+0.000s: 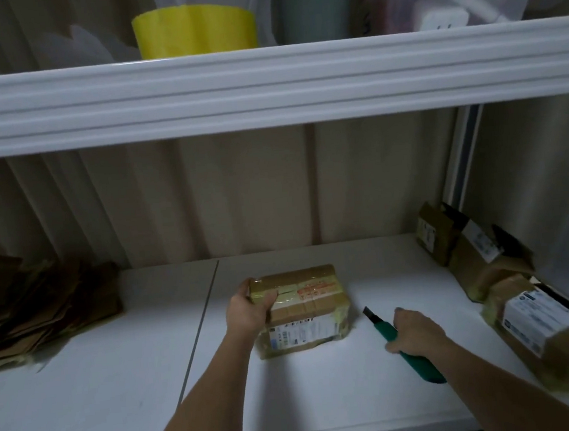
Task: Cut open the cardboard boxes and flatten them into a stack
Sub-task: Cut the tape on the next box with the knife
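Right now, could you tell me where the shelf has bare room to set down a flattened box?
Bare shelf lies between the flattened cardboard pile and the taped box. The right end is crowded with unopened boxes.

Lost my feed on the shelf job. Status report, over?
Left hand grips taped box, still sealed. Right hand holds green cutter, blade out, clear of box. Flattened stack left, more boxes right. Nothing in the way.
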